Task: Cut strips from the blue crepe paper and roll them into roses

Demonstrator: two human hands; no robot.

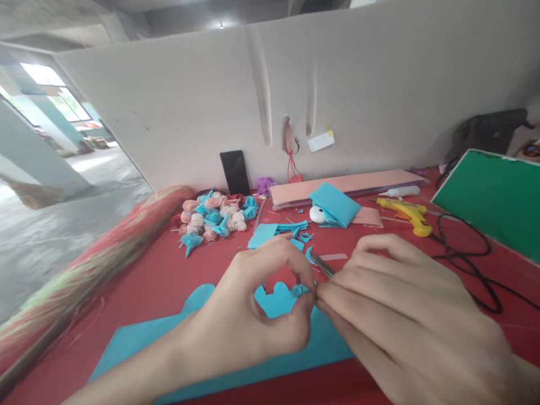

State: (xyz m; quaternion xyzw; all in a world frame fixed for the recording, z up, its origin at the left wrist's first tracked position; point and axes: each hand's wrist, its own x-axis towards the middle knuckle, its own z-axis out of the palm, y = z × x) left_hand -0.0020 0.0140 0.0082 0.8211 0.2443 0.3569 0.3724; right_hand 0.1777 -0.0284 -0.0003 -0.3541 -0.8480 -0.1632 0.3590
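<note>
Between its thumb and index finger, my left hand [257, 298] pinches a small rolled blue paper flower [299, 290]. My right hand [405, 304] is closed, with its fingertips meeting the flower's base beside the left fingertips. A pointed dark metal tool tip [324, 265] shows just beyond the right fingers; whether that hand holds it or it lies on the table, I cannot tell. Under both hands spreads a blue paper sheet [139, 343] with a scalloped edge. Blue paper strips and scraps [293, 227] lie just past the hands.
Finished pink, white and blue paper flowers [213, 216] are heaped at the back left. A black phone [235, 172] leans on the partition. A yellow glue gun [407, 214] with a black cord, folded blue paper [335, 203] and a green board [493, 197] occupy the right side.
</note>
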